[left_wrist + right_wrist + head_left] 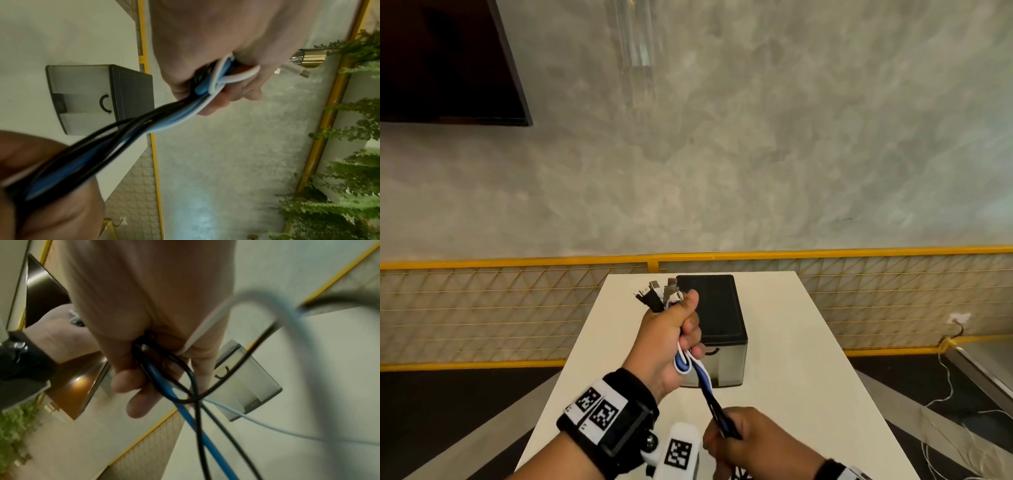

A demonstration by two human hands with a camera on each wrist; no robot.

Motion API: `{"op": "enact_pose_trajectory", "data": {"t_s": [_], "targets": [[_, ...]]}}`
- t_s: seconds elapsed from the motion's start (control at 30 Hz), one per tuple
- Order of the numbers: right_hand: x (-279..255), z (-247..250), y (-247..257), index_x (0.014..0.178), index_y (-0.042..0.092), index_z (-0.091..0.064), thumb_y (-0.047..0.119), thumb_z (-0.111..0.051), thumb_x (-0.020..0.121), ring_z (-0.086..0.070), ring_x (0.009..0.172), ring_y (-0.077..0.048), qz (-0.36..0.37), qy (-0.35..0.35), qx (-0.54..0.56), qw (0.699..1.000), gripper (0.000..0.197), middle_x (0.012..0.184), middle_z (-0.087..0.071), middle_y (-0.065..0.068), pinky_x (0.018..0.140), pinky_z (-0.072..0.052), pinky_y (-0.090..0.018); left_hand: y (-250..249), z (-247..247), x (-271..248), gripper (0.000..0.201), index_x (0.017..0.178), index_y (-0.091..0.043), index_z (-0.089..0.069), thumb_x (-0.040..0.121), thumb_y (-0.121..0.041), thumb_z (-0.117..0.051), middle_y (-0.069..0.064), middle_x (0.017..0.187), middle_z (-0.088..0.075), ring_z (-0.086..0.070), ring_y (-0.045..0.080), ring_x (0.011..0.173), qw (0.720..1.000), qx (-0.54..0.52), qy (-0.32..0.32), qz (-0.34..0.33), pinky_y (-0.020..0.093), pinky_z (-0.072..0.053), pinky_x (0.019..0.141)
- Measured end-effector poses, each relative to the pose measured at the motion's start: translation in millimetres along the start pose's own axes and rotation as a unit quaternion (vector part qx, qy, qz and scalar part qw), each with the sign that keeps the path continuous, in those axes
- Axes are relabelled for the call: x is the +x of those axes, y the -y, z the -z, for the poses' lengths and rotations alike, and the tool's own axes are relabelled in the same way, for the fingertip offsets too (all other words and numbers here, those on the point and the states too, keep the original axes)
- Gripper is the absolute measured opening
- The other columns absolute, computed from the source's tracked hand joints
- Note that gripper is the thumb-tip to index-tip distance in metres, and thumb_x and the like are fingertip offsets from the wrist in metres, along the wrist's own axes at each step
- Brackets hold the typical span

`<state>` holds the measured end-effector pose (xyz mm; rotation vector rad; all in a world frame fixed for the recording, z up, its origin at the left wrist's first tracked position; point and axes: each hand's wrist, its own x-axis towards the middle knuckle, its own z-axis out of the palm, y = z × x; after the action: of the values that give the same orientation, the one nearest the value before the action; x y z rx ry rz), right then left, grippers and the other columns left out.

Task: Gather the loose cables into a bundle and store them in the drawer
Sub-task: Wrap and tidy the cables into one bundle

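Two hands [671, 339] [753, 442] grip perhaps five cables [707, 385]; one drawer [717, 363].

The cables [690, 364] are black, blue and white, with silver-tipped plugs [659, 293]. The drawer box [717, 323] has a black top and a translucent grey front with a black curved handle [105, 103]. The table [808, 359] is white. The wristband [606, 416] is black with black-and-white square markers. The railing [517, 262] is yellow over a grey mottled wall [756, 137].
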<state>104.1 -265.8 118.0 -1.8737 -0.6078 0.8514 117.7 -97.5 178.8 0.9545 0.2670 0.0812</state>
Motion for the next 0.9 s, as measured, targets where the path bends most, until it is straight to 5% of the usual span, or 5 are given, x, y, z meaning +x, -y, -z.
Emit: {"op": "enact_pose_trajectory", "data": {"t_s": [0.23,0.47,0.57,0.73,0.9], "targets": [[2,21,-9,0.073,0.024,-0.061,0.034,-0.063,0.087,-0.052,0.050,-0.002,0.016,-0.049,-0.159,0.986,0.017,0.058,-0.053,0.008,0.052,-0.042,-0.015,-17,18,-8,0.028,0.068,-0.018,-0.053,0.095,-0.021,-0.061,0.000,0.051,-0.038,-0.032,0.006,0.032,0.953,0.214,0.148,0.155,0.019,-0.035,0.040],[6,35,3,0.081,0.021,-0.064,0.032,-0.062,0.085,-0.056,0.072,-0.010,0.064,-0.077,-0.302,0.948,0.012,0.072,-0.056,0.009,0.062,-0.039,-0.024,5,28,-13,0.017,0.086,-0.013,-0.061,0.090,-0.027,-0.068,0.006,0.068,-0.058,-0.038,0.012,0.039,0.881,0.407,0.177,0.166,0.023,-0.042,0.042],[4,36,19,0.067,0.034,-0.060,0.022,-0.064,0.081,-0.054,0.066,-0.004,0.082,-0.055,-0.311,0.945,0.019,0.067,-0.057,0.013,0.060,-0.039,-0.019,25,30,-17,0.013,0.087,-0.017,-0.063,0.088,-0.029,-0.070,0.005,0.074,-0.057,-0.039,0.013,0.042,0.879,0.410,0.184,0.157,0.024,-0.040,0.041],[4,34,28,0.056,0.031,-0.057,0.014,-0.059,0.077,-0.055,0.059,0.001,0.085,-0.079,-0.314,0.942,0.027,0.057,-0.057,0.015,0.053,-0.037,-0.013,40,27,-25,0.027,0.097,-0.020,-0.064,0.086,-0.043,-0.071,0.009,0.079,-0.066,-0.052,0.011,0.053,0.896,0.369,0.203,0.144,0.021,-0.038,0.043],[3,27,26,0.065,0.032,-0.053,0.013,-0.058,0.071,-0.056,0.057,0.001,0.085,-0.111,-0.315,0.939,0.020,0.059,-0.056,0.014,0.051,-0.037,-0.012,44,24,-29,0.039,0.106,-0.010,-0.071,0.074,-0.029,-0.081,0.015,0.093,-0.070,-0.066,0.030,0.086,0.916,0.305,0.219,0.138,0.047,-0.053,0.086]]}}
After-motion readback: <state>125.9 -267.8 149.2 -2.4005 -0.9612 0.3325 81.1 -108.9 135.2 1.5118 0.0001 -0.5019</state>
